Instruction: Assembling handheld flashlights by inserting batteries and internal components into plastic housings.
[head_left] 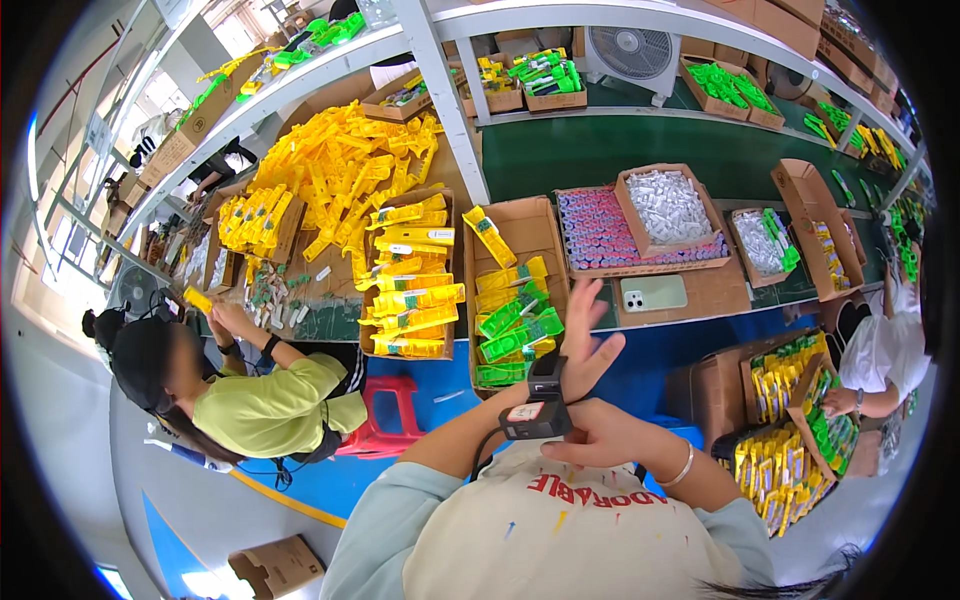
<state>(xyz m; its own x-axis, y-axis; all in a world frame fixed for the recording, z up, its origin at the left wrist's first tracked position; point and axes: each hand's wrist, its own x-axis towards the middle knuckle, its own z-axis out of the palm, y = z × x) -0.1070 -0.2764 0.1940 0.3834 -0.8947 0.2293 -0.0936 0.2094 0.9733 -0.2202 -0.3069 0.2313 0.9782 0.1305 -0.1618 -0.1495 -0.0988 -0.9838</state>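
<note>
My left hand is raised palm-up in front of the bench with its fingers spread, and nothing is in it. A black wrist camera with a strap and cable is worn on that wrist. My right hand is at the left wrist, closed around the camera's side near the strap; some of its fingers are hidden. Just beyond the left hand is an open cardboard box of yellow and green plastic pieces. A phone lies on cardboard to the right of the hand.
Yellow parts are heaped at the back left, beside a full box. A tray of small purple cylinders and a box of white parts stand behind the phone. One co-worker sits left, another works right. A red stool stands left.
</note>
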